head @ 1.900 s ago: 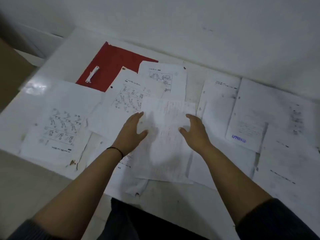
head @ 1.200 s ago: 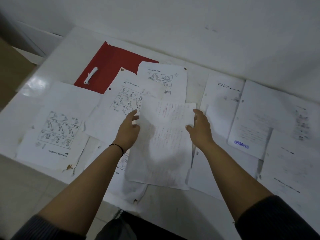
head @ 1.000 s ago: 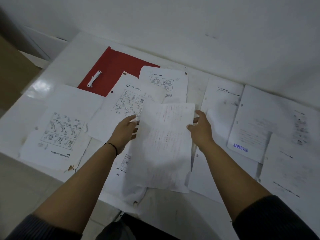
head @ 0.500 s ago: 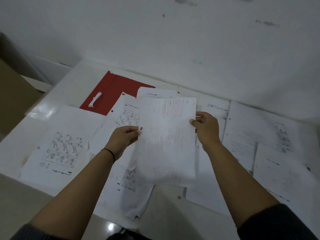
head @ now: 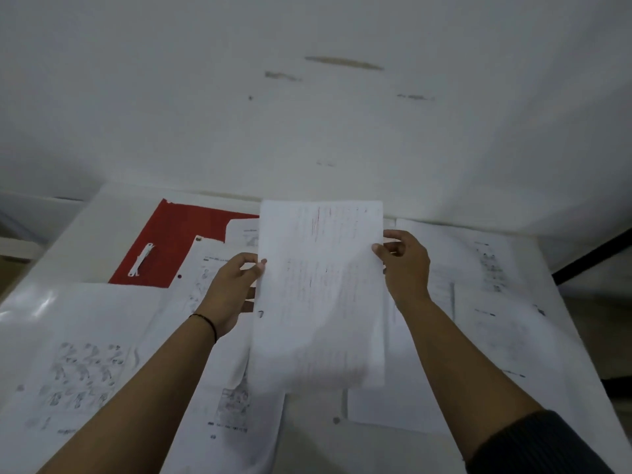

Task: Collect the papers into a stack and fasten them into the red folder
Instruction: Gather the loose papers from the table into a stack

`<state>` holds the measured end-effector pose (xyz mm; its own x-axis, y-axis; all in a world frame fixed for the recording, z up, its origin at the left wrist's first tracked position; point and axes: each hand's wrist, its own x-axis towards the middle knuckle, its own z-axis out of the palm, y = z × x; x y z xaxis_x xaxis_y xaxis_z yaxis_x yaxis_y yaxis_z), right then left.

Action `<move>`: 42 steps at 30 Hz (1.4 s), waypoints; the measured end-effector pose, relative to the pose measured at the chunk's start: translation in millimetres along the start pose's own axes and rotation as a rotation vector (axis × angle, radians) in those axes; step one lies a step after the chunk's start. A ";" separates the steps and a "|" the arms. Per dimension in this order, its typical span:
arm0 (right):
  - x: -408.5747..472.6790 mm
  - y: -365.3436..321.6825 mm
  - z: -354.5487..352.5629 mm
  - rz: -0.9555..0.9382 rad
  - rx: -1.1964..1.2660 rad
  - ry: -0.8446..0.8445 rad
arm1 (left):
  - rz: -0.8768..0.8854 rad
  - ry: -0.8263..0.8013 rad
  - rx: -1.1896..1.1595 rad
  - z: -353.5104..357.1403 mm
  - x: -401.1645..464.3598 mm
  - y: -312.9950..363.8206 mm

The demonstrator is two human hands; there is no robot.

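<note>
left hand (head: pixel 232 292) + right hand (head: pixel 405 265) pinch sheet (head: pixel 321 292) by side edges, lifted off table (head: pixel 85 241) to seed stack; red folder (head: pixel 184 241) untouched

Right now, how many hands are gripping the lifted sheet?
2: the left hand pinches the left edge of the lifted sheet, and the right hand pinches the right edge.

Glossy white surface (head: pixel 85 234) set against a pale wall. Flat red card folder (head: pixel 178 234) at far left, carrying a small white plastic fastener strip (head: pixel 141 260). Loose white printed sheets spread across the rest: illustrated page (head: pixel 78 371) near left, punched pages (head: pixel 496 302) right, overlapping.
</note>
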<state>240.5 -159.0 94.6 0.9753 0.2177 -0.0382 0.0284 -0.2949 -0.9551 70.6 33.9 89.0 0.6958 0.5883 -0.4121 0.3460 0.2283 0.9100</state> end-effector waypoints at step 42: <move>46.9 163.7 -252.9 0.256 -0.269 -0.171 | 0.012 0.183 0.291 190.5 -51.7 -91.1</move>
<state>346.3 -432.4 10.8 0.9084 0.2501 -0.3349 -0.1324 -0.5878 -0.7981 123.0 -165.1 18.9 0.5855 0.7249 -0.3628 0.5218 0.0054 0.8530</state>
